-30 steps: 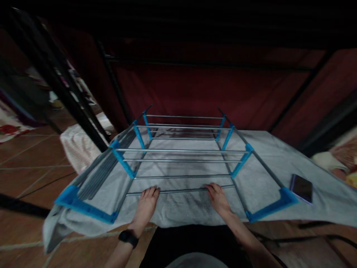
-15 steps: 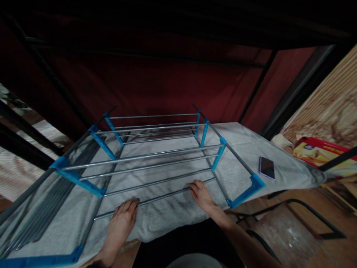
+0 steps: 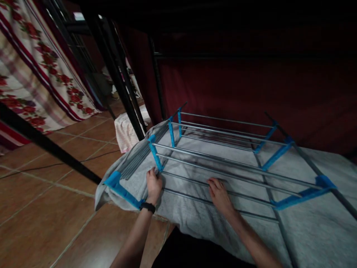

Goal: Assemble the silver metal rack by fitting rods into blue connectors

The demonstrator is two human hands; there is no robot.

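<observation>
A rack frame of grey metal rods and blue plastic brackets lies across a grey blanket. My left hand, with a black band on its wrist, is closed around the rack's left side tube, just below a blue bracket. Its fingertips are partly hidden behind the tube. My right hand reaches over the front rod, its bent fingers closed on the second rod near mid-length; the thumb is hard to make out. Several loose grey tubes lie side by side left of the frame.
Black metal posts stand at the left, and a dark red cloth hangs behind the rack. Brown floor tiles lie at left, crossed by a thin cable. A floral curtain hangs at upper left.
The view has swung to the left. My left hand has gone from the front rod to the left side tube, and my right hand from the front rod to the second rod.
</observation>
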